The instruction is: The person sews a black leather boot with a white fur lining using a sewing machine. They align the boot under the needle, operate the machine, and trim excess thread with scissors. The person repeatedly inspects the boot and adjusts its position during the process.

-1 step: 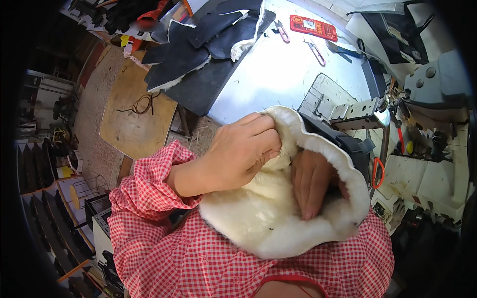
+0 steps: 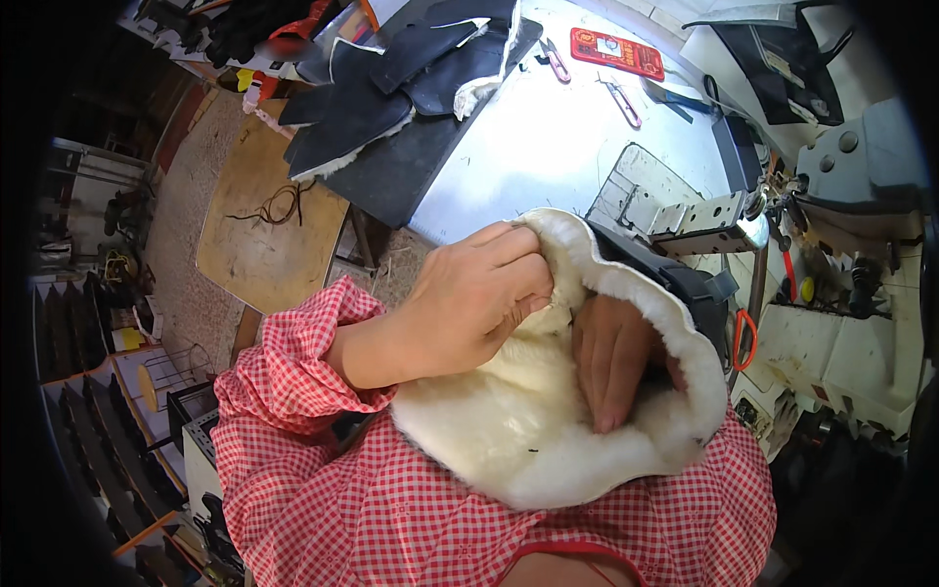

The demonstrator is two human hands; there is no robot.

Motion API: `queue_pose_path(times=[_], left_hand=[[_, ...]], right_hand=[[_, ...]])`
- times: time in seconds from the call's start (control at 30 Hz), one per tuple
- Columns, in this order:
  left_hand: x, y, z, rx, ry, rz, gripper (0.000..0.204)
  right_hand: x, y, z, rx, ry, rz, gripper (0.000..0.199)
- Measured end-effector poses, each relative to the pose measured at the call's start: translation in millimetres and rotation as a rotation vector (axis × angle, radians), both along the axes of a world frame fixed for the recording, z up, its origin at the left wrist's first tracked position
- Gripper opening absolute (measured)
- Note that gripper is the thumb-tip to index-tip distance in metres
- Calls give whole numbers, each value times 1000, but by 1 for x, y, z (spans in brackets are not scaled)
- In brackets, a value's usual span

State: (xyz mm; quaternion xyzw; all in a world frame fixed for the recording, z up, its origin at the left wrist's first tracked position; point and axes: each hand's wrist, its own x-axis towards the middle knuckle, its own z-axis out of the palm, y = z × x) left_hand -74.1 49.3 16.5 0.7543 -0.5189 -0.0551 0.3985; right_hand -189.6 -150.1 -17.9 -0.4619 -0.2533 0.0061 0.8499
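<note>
In front of my chest is a fleece-lined black leather piece, its cream fleece side turned outward around an opening. My left hand is closed on its upper edge, fingers curled and pinching the fleece. Inside the opening is my right hand, its fingers bent down and pressed together against the lining; its thumb and wrist are hidden by the piece. Dark leather shows along the right outer side. A small dark fleck lies on the fleece near the lower middle.
Behind the piece stands a sewing machine on a white worktable. Two pink thread snips, a red rectangular case and dark-handled scissors lie there. Fleece-backed black leather pieces are piled left. A wooden board bears a dark cord.
</note>
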Motion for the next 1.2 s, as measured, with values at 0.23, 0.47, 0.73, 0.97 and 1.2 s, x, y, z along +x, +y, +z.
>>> queue_pose_path(times=[0.23,0.47,0.73,0.97,1.2], left_hand=[[-1,2,11,20,11,64,11],[-9,-1,3,109,-182,64,20],[13,-3,-11,-38,259,218,12],[60,13,-49,-345,-9,790,7],[51,-14,-119,-406,102,908,16]], right_hand=[[3,-5,-3,-35,78,17,53],[9,-5,-19,-8,244,31,51],[100,-9,-116,303,727,-159,49],[109,-37,-121,429,852,-255,43],[52,19,-56,-840,-291,-649,31]])
